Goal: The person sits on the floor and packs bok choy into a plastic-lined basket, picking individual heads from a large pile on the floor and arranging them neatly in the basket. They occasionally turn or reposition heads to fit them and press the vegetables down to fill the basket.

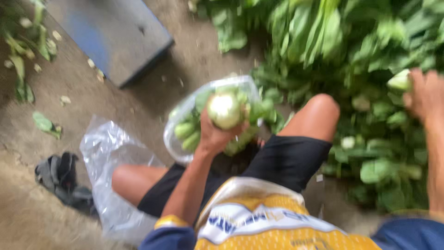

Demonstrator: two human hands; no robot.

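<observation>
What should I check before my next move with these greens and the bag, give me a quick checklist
1. Left hand has a firm hold on the pale-stemmed bunch of greens: ok, fingers wrap it from below.
2. Clear plastic bag is open to take more: ok, its mouth gapes and greens already lie inside.
3. Held bunch is over the bag: ok, it sits right above the opening.
4. Right hand has hold of a second bunch at the pile of greens: cannot tell, the picture is blurred there.
5. Spare plastic bag within reach: ok, it lies on the ground by the left knee.
</observation>
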